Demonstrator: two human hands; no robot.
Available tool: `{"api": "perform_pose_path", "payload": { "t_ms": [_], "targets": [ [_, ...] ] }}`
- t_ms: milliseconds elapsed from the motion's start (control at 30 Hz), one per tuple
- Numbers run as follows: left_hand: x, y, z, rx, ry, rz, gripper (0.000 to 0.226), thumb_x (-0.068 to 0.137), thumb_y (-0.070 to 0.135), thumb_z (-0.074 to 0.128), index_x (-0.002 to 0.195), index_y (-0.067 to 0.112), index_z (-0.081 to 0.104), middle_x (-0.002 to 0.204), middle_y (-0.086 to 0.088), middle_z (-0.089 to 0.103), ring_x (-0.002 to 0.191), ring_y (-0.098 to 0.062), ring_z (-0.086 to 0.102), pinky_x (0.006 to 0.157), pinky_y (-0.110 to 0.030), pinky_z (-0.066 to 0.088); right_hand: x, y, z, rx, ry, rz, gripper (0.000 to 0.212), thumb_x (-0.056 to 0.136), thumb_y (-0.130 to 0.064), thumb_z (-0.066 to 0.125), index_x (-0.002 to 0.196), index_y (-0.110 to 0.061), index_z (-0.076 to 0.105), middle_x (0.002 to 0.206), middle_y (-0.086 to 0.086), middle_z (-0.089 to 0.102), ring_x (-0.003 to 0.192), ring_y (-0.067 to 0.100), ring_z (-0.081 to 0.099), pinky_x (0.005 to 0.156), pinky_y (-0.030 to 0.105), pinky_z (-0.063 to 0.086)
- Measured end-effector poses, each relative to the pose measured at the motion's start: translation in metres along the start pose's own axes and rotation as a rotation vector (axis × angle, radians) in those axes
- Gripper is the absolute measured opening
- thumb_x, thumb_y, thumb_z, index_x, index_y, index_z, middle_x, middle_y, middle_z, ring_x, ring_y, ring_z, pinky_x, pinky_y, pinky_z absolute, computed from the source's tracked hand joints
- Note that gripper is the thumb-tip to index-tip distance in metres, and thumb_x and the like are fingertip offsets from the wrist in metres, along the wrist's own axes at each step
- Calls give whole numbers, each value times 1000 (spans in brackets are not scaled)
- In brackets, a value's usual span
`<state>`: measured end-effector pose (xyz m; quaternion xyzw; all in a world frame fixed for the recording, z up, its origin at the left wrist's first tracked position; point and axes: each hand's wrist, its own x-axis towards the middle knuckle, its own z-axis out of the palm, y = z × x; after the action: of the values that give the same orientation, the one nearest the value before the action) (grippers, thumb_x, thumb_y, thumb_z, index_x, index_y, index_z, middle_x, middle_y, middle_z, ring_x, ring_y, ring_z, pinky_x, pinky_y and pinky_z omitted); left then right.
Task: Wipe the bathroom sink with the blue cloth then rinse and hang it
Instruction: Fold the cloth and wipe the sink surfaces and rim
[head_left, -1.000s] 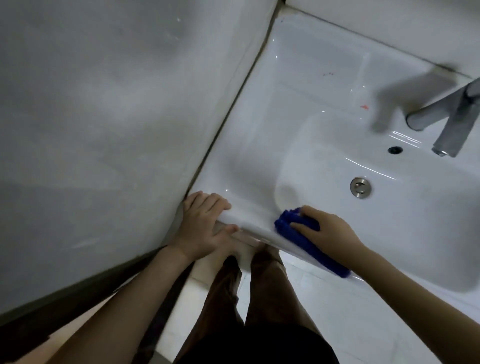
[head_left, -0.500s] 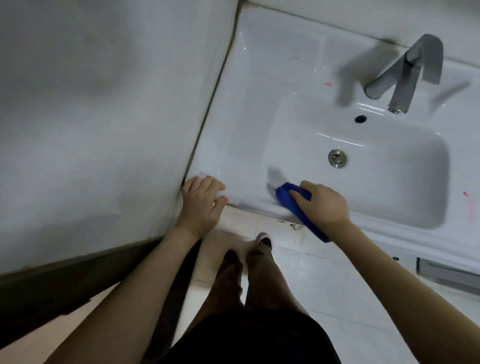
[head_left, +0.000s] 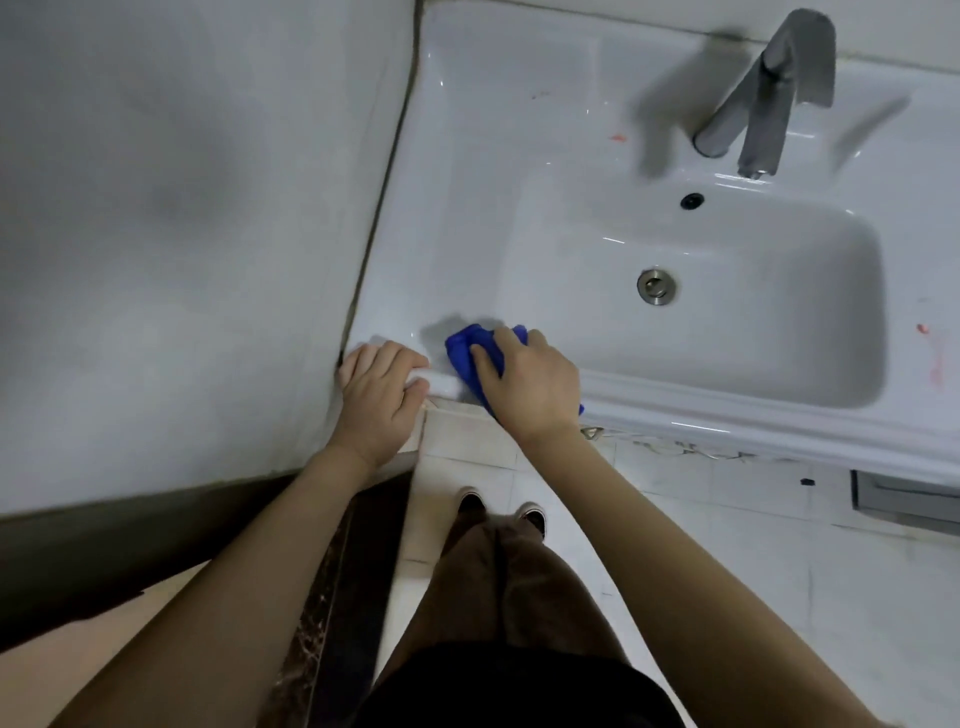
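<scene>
The bunched blue cloth (head_left: 474, 353) lies on the front left rim of the white ceramic sink (head_left: 467, 208), under your right hand (head_left: 530, 387), whose fingers curl over it. Just beside it, your left hand (head_left: 379, 395) grips the rim's corner by the grey wall (head_left: 182, 208), fingers bent over the edge.

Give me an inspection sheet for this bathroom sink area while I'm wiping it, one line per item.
Surface: white sink, glossy; small red marks on the deck near the tap, and more at the right edge.
Job's things: blue cloth, bunched on the sink's front left rim.
Clutter: nothing seen.
Hands: right hand holds the cloth down on the rim; left hand holds the sink's front left corner.
Cables: nothing seen.
Surroundings: pale wall on the left, tiled floor below, metal drain in the basin.
</scene>
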<state>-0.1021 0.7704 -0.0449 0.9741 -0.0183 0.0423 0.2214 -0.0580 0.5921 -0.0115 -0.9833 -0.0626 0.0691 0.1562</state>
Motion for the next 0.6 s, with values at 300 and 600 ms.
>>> {"api": "perform_pose_path", "payload": {
  "t_ms": [300,600],
  "targets": [
    [-4,2,6,12,72,-36,28,85,25,39,92,15,65,94,4,64,91,-13,43,95,-30,24,-51,137,-36,-52,280,499,48,91,-51,42,78,-9,60,77,13,50,64,34,50,56,30,31],
    [0,1,5,-135,152,-76,20,81,1,43,71,9,59,72,-2,61,74,-24,53,90,-25,30,-18,-62,45,83,310,124,37,89,-49,59,75,-15,65,73,8,55,56,23,43,49,26,29]
  ]
}}
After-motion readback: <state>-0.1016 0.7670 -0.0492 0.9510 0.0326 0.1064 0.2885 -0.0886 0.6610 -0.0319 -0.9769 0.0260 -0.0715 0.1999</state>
